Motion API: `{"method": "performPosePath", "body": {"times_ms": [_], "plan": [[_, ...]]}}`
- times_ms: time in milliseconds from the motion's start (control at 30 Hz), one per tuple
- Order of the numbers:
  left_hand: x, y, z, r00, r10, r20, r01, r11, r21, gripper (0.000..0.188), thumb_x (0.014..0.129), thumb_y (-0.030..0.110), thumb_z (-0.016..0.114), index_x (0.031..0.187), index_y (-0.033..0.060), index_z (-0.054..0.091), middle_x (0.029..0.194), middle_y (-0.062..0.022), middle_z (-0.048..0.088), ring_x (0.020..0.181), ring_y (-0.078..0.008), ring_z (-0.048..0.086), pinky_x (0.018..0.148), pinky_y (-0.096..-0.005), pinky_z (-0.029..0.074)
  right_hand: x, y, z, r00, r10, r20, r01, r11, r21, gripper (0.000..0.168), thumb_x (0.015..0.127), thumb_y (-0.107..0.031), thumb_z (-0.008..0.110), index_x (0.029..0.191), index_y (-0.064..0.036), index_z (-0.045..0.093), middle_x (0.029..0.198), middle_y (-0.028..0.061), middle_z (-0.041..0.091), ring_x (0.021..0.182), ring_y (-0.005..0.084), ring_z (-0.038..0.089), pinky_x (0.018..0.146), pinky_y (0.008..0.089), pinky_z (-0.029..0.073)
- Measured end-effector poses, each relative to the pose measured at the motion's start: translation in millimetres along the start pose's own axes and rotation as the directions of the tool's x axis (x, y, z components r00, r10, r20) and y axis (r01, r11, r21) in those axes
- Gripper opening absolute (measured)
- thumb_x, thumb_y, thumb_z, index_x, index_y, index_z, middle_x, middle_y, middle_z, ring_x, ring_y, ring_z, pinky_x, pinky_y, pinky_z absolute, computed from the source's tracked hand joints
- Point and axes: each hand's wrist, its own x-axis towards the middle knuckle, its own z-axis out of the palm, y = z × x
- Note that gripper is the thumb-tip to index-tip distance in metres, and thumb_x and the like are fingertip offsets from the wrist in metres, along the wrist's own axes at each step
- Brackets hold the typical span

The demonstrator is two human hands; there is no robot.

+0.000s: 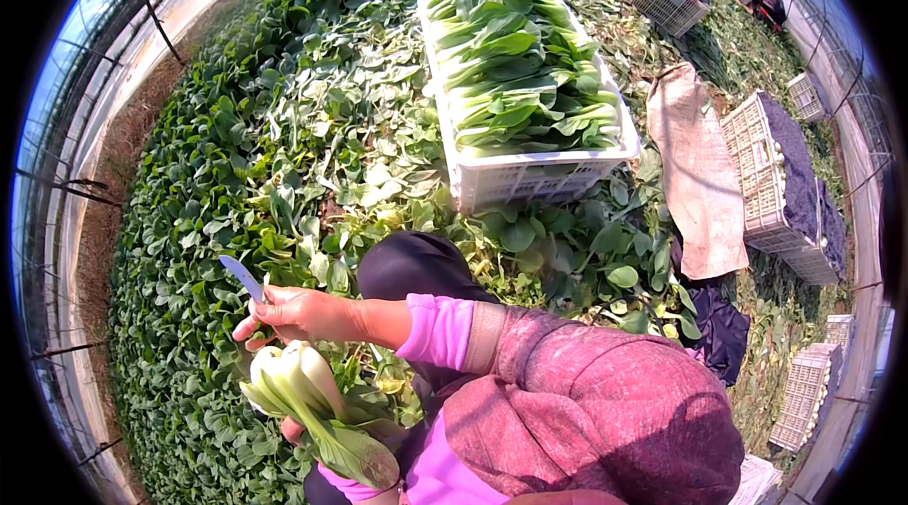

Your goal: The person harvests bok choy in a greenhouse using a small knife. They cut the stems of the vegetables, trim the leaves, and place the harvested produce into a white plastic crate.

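Note:
A knife with a pale blue blade (241, 276) is held in my right hand (301, 315), its tip pointing up and left. Just below that hand is a head of bok choy (305, 391), white base upward and leaves towards me. My left hand (291, 430) grips it from beneath, mostly hidden by the stalks and leaves. Beyond my knee stands a white plastic crate (539, 163) filled with rows of bok choy (511, 72).
Uncut leafy greens (191, 257) grow densely on the left. Loose leaves (383, 179) cover the ground around the crate. To the right lie a tan sack (699, 171) and dark cloth (716, 328), with several crates (759, 164) behind, some covered. Greenhouse framing (152, 8) curves along the edge.

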Motion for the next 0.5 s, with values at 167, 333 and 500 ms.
{"method": "performPosePath", "body": {"times_ms": [167,333,500], "plan": [[-5,-9,-11,1.0,-0.009,-0.006,0.008,0.999,-0.05,0.09,0.067,0.017,0.066,0.145,0.006,0.022,0.134,-0.0114,0.042,0.118,-0.0248,0.049,0.102,-0.0351,0.04,-4,8,-2,0.992,0.09,0.091,-0.074,0.985,-0.158,0.041,0.095,-0.047,0.047,0.106,-0.007,0.049,0.103,0.0092,0.063,0.084,0.0141,0.062,0.067,0.0301,0.051],[1,9,-70,0.995,0.059,0.085,-0.03,0.949,-0.313,0.089,0.068,0.018,0.064,0.146,0.0074,0.022,0.136,-0.0109,0.041,0.119,-0.0241,0.048,0.103,-0.0349,0.04,-9,6,9,0.953,0.219,-0.21,-0.293,0.841,-0.456,0.034,0.092,-0.03,0.049,0.11,-0.002,0.055,0.086,0.0092,0.063,0.078,0.0179,0.065,0.058,0.0328,0.052],[-19,51,-91,0.994,0.1,0.043,-0.092,0.984,-0.15,0.083,0.075,0.016,0.055,0.149,0.0109,0.017,0.142,-0.0138,0.036,0.126,-0.0262,0.044,0.107,-0.0385,0.036,-18,50,-12,0.988,0.11,-0.108,-0.107,-0.011,-0.994,0.053,0.067,-0.002,0.062,0.12,-0.001,0.053,0.097,0.0192,0.063,0.093,0.0338,0.062,0.076,0.0434,0.051]]}}
